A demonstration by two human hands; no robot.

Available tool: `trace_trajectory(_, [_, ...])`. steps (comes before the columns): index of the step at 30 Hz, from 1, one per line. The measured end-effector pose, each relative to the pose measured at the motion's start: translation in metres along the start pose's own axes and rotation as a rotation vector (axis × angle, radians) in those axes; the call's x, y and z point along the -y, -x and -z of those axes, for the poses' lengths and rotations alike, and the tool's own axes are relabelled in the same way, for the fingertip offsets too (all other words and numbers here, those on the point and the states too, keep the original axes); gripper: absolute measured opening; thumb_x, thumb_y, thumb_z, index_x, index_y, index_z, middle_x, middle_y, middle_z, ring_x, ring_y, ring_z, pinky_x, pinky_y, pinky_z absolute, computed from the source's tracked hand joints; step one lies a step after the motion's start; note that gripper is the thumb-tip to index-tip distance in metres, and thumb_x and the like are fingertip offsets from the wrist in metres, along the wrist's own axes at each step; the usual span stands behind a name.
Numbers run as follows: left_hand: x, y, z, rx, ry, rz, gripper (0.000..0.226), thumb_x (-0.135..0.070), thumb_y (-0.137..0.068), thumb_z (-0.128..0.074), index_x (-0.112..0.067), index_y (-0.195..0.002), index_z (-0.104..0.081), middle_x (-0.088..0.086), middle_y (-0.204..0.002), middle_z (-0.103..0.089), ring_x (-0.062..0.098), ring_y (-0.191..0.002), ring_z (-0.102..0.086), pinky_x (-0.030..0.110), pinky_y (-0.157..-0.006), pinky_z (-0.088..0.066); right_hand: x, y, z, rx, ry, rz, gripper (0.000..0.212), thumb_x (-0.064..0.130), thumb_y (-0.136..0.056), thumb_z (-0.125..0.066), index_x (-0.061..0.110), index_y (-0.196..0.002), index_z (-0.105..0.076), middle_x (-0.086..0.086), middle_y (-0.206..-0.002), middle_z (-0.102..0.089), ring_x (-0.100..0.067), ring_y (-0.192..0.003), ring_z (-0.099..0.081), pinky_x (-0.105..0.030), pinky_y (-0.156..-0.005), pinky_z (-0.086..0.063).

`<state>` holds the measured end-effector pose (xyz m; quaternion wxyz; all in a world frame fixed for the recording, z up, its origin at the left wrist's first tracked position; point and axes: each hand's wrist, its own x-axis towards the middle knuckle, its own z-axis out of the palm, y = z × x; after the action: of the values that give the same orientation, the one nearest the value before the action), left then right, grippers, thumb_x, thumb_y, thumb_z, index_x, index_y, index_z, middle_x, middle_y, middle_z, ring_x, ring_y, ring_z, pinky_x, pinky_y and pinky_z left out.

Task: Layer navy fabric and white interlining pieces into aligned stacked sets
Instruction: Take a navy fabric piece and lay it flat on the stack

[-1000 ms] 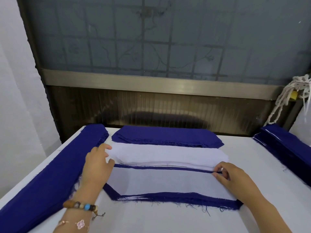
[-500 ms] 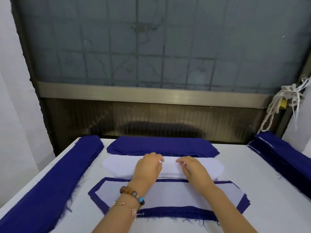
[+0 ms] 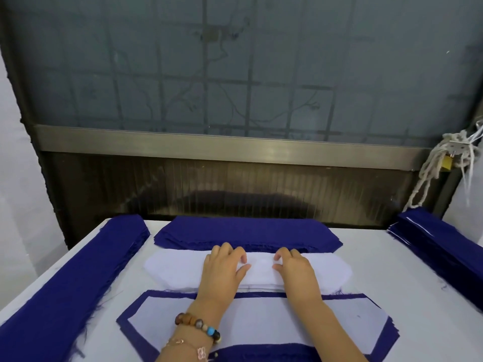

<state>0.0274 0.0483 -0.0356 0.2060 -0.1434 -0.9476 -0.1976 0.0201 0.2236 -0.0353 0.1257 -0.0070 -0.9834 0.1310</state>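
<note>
A stack of white interlining pieces (image 3: 172, 267) lies across the middle of the table. My left hand (image 3: 224, 270) and my right hand (image 3: 295, 270) both rest on its middle, fingers bent and touching the top white piece, which bulges slightly between them. Nearer to me lies a layered set (image 3: 261, 322): white interlining on top of a navy piece whose edge shows all round. Behind the white stack sits a pile of navy fabric pieces (image 3: 248, 231).
A long navy stack (image 3: 70, 283) runs along the table's left edge. Another navy stack (image 3: 441, 241) lies at the right. A dark window wall stands behind the white table (image 3: 392, 296), and a white cord (image 3: 433, 168) hangs at the back right.
My hands moved from the ends of the white stack to its middle. The camera tilted, so the table sits lower in view.
</note>
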Motion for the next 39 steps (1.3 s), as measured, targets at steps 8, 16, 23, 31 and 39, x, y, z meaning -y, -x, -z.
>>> trace_trajectory(8, [-0.002, -0.001, 0.001, -0.027, 0.048, -0.066, 0.014, -0.040, -0.100, -0.044, -0.030, -0.097, -0.053, -0.016, -0.113, -0.051, 0.004, -0.111, -0.040, 0.014, -0.089, -0.027, -0.002, 0.005, -0.002, -0.111, 0.053, 0.077, 0.013, 0.023, -0.098, -0.051, 0.024, -0.111, -0.050, 0.004, -0.114, -0.048, -0.010, -0.095, -0.044, -0.018, -0.083, -0.042])
trace_trajectory(16, [-0.001, -0.001, -0.003, 0.045, 0.084, -0.027, 0.026, -0.037, -0.099, -0.047, -0.036, -0.125, -0.045, -0.015, -0.131, -0.048, 0.005, -0.123, -0.038, 0.019, -0.102, -0.025, 0.000, 0.012, 0.003, -0.140, 0.009, 0.204, 0.016, 0.030, -0.098, -0.041, 0.027, -0.114, -0.045, 0.010, -0.118, -0.049, -0.007, -0.107, -0.043, -0.019, -0.098, -0.030])
trace_trajectory(23, [-0.005, -0.001, -0.001, 0.048, -0.038, -0.066, 0.042, -0.033, -0.101, -0.044, -0.038, -0.142, -0.034, -0.014, -0.130, -0.040, 0.007, -0.124, -0.033, 0.028, -0.112, -0.020, 0.001, 0.020, 0.006, -0.145, -0.055, 0.237, 0.030, 0.037, -0.095, -0.045, 0.036, -0.125, -0.039, 0.017, -0.122, -0.045, -0.006, -0.119, -0.039, -0.023, -0.107, -0.016])
trace_trajectory(31, [-0.007, -0.002, 0.006, 0.060, -0.075, -0.108, 0.023, -0.031, -0.101, -0.044, -0.039, -0.119, -0.057, -0.019, -0.119, -0.048, 0.002, -0.116, -0.037, 0.027, -0.114, -0.013, 0.001, 0.023, 0.007, -0.139, -0.045, 0.277, 0.042, 0.041, -0.092, -0.046, 0.039, -0.133, -0.038, 0.018, -0.124, -0.042, -0.005, -0.122, -0.032, -0.028, -0.113, -0.004])
trace_trajectory(39, [0.000, 0.002, 0.003, 0.057, -0.017, 0.052, 0.026, -0.036, -0.101, -0.042, -0.038, -0.126, -0.051, -0.017, -0.122, -0.051, 0.005, -0.115, -0.044, 0.027, -0.112, -0.019, -0.027, 0.019, 0.018, -0.215, 0.098, -0.057, 0.024, 0.037, -0.090, -0.046, 0.034, -0.112, -0.054, 0.013, -0.110, -0.046, -0.012, -0.116, -0.037, -0.044, -0.115, -0.007])
